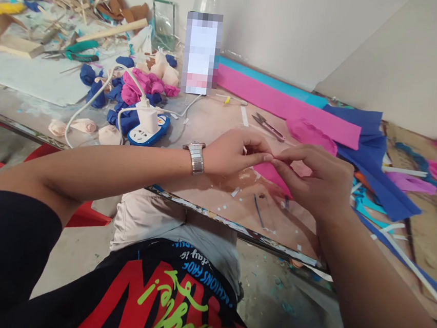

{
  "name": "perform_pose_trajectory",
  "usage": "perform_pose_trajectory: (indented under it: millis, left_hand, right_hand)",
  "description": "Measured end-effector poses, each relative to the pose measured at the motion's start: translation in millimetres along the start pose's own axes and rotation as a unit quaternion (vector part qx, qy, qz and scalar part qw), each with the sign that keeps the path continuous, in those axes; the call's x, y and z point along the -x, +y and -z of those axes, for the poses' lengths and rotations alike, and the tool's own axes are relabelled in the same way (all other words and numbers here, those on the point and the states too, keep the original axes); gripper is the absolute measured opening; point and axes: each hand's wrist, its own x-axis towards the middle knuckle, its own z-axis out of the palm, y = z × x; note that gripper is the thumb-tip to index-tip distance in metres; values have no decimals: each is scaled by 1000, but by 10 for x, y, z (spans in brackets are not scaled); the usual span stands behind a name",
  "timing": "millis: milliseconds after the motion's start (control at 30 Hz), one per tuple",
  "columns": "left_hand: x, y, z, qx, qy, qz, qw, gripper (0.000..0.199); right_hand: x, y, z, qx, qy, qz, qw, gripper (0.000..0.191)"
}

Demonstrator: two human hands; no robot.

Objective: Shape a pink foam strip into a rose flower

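Above the table's front part, my left hand (235, 152) and my right hand (312, 175) meet at the fingertips. Both hands are closed in a pinch on a pink crepe paper piece (273, 178), which hangs down between and below them. Its upper edge is mostly hidden by the fingers. Small thread snips (269, 127) lie on the table just beyond the hands. Behind my right hand rests a gathered pink paper piece (312, 134).
Long pink (286, 103) and blue (373, 163) paper strips lie at the back and right. A blue power socket (148, 131) with a charger, paper roses (137, 86), green pliers (80, 50) and a propped phone (201, 54) stand or lie leftward.
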Motion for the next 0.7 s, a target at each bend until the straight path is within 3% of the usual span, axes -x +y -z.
perform_pose_trajectory:
  millis: [167, 467, 600, 700]
  left_hand:
    - [-7, -16, -9, 5, 13, 5, 1000, 31]
    - [-26, -4, 12, 43, 64, 29, 997, 21]
    - [-58, -51, 49, 41, 97, 33, 994, 19]
    - [-75, -83, 64, 52, 87, 56, 993, 24]
  right_hand:
    - [-28, -35, -28, -17, 2, -9, 1000, 7]
    - [-237, -156, 40, 47, -60, -42, 996, 14]
    - [-309, -117, -51, 45, -47, -51, 997, 18]
    - [-283, -49, -154, 46, -12, -45, 998, 20]
